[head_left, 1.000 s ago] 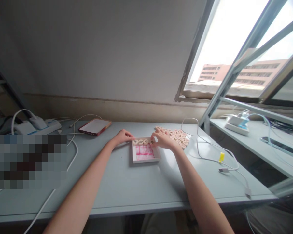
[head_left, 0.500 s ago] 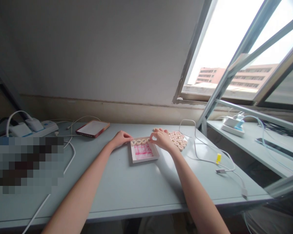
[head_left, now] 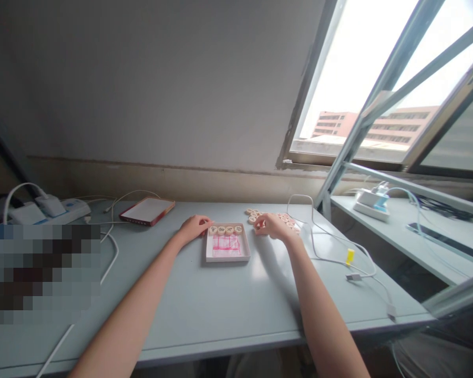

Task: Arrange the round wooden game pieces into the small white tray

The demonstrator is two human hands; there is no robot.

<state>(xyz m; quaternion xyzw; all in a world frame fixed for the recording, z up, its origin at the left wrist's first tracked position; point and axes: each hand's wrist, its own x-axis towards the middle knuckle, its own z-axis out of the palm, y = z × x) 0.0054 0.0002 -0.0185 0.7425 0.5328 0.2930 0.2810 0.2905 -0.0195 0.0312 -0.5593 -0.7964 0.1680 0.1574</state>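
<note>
A shallow white box (head_left: 227, 258) lies on the desk, with a row of round wooden Chinese chess pieces (head_left: 221, 230) along its far side. Pink lines mark a sheet (head_left: 226, 244) on the box floor. My left hand (head_left: 195, 228) grips the box at its far left corner, fingers closed. To the right of the box, my right hand (head_left: 271, 226) is at the near left side of a loose pile of pieces (head_left: 289, 218). Its fingertips pinch a chess piece (head_left: 258, 228), mostly covered by the fingers. The hand also hides part of the pile.
The box lid (head_left: 147, 211) lies upturned at the back left. White cables (head_left: 317, 247) and a small yellow object (head_left: 350, 256) lie on the right. A power strip (head_left: 73, 209) with chargers stands far left. A metal frame post (head_left: 341, 152) rises behind the desk's right side.
My right hand has moved from the box's far right corner rightward to the loose pieces, uncovering the end of the row. My left hand stays at the box corner. The view has shifted slightly.
</note>
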